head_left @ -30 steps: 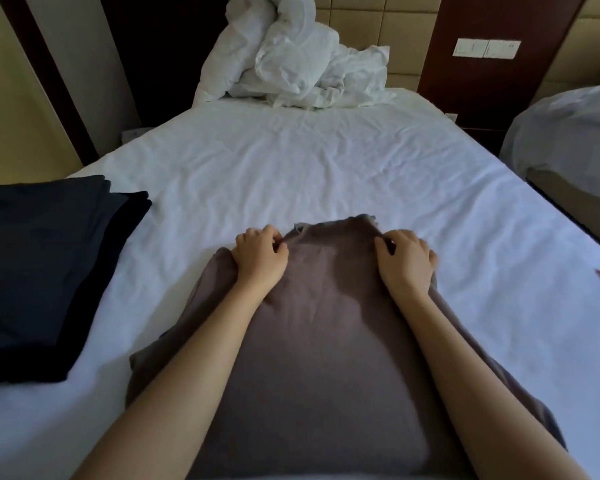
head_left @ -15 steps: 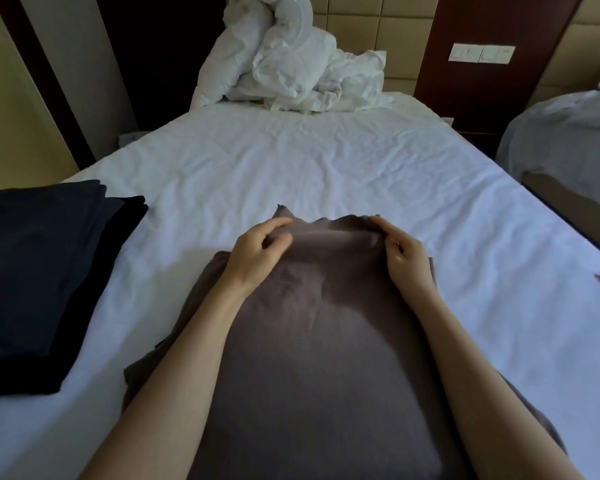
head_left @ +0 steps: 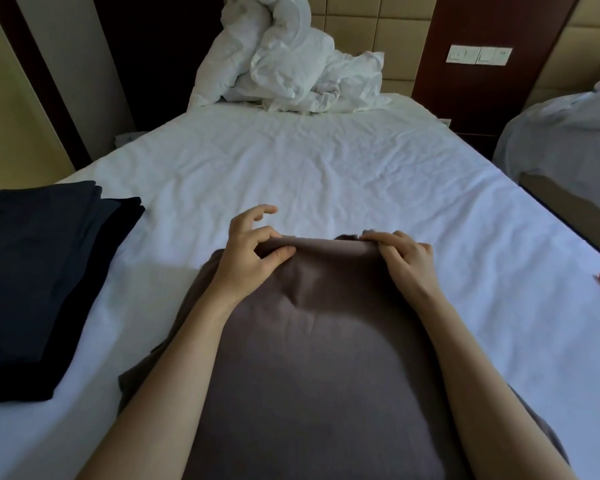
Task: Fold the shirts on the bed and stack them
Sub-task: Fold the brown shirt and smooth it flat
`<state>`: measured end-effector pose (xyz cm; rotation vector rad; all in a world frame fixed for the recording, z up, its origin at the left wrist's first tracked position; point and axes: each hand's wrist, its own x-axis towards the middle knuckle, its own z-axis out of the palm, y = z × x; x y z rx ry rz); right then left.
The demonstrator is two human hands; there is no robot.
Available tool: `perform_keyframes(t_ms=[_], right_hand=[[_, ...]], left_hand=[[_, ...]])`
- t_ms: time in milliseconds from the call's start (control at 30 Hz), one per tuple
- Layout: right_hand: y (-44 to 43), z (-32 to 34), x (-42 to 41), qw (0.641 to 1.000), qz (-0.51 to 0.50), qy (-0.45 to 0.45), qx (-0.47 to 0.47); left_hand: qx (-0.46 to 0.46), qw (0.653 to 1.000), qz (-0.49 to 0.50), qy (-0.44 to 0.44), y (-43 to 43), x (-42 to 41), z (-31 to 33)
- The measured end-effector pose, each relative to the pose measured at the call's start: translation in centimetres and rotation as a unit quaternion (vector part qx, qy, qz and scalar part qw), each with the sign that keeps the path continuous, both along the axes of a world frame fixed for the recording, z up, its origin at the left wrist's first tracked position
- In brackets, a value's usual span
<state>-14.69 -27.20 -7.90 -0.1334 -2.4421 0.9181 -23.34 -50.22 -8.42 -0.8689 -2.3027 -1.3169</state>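
Pulled nearer now, the far edge of the shirt (head_left: 312,358) at lower centre on the bed (head_left: 326,174) is pinched by the left hand (head_left: 248,258), forefinger lifted, and the right hand (head_left: 407,261), seemingly rolled under, with a dark stack (head_left: 39,278) at middle left.

The room was dim, with soft light brightest on the sheet (head_left: 326,174) at the middle and right. A broad shadow darkened the near shirt (head_left: 309,393) and the sheet left of it; the stack (head_left: 32,289) read almost black. Edges bowed from the wide lens, and detail was slightly soft.
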Motion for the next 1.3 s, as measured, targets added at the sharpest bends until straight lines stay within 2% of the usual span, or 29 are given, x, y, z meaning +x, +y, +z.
perform_keyframes(t_ms=[67,167,267,333,367,433,500,600,633,700,767,800,867,933,1000,1067,1167,1233,1300], right_hand=[[0.2,0.0,0.3,0.999,0.006,-0.043,0.025],[0.6,0.1,0.2,0.998,0.016,-0.058,0.033],[0.9,1.1,0.4,0.996,0.058,-0.031,-0.056],[0.9,1.6,0.4,0.985,0.077,-0.032,-0.151],[0.7,1.7,0.2,0.983,0.070,-0.048,-0.165],[0.7,1.0,-0.9,0.988,0.032,-0.106,-0.111],[0.8,-0.2,-1.9,0.983,-0.028,-0.183,-0.011],[0.4,-0.8,-2.4,0.976,-0.076,-0.197,0.060],[0.4,-1.0,-2.3,0.975,-0.084,-0.185,0.091],[0.4,-1.3,-2.3,0.965,-0.103,-0.171,0.172],[0.1,-1.1,-1.7,0.956,-0.125,-0.117,0.240],[-0.5,-0.7,-1.2,0.960,-0.122,-0.061,0.243],[-2.5,-0.2,0.3,0.973,-0.078,0.013,0.216],[-5.2,-1.0,1.8,0.966,0.016,-0.073,0.246],[-6.6,-2.4,2.7,0.933,0.067,-0.211,0.283],[-6.4,-3.2,2.6,0.925,0.070,-0.249,0.277],[-6.3,-2.6,3.3,0.950,0.037,-0.183,0.248],[-6.2,-2.2,4.5,0.963,-0.045,-0.116,0.239],[-5.4,-2.0,6.2,0.952,-0.131,-0.156,0.229]], left_hand=[[0.021,0.999,-0.030,-0.040,-0.1,0.2,0.2],[0.029,0.996,-0.026,-0.074,0.0,0.1,0.2],[0.031,0.997,-0.030,-0.066,0.0,0.0,0.3],[0.040,0.995,-0.024,-0.092,0.0,-0.5,0.5],[0.022,0.993,-0.011,-0.117,0.0,-0.8,0.4],[-0.081,0.981,0.038,-0.172,0.5,-1.5,-0.2],[-0.198,0.958,0.094,-0.186,1.3,-1.8,-0.8],[-0.255,0.939,0.162,-0.165,2.3,-1.9,-1.1],[-0.284,0.930,0.184,-0.140,2.4,-1.9,-1.2],[-0.324,0.923,0.210,-0.005,2.4,-1.8,-1.6],[-0.291,0.938,0.133,0.134,2.5,-1.4,-2.0],[-0.294,0.943,0.064,0.141,2.7,-1.1,-2.0],[-0.366,0.929,-0.042,0.045,3.2,-0.5,-2.1],[-0.431,0.901,-0.045,-0.033,3.5,-1.0,-2.3],[-0.450,0.891,-0.035,-0.048,3.7,-1.2,-2.2],[-0.451,0.891,-0.022,-0.042,3.7,-0.7,-2.0],[-0.409,0.911,0.044,0.001,3.3,0.9,-1.7],[-0.396,0.912,0.109,0.016,2.4,2.3,-1.3],[-0.409,0.899,0.153,-0.032,0.3,4.1,-1.1]])
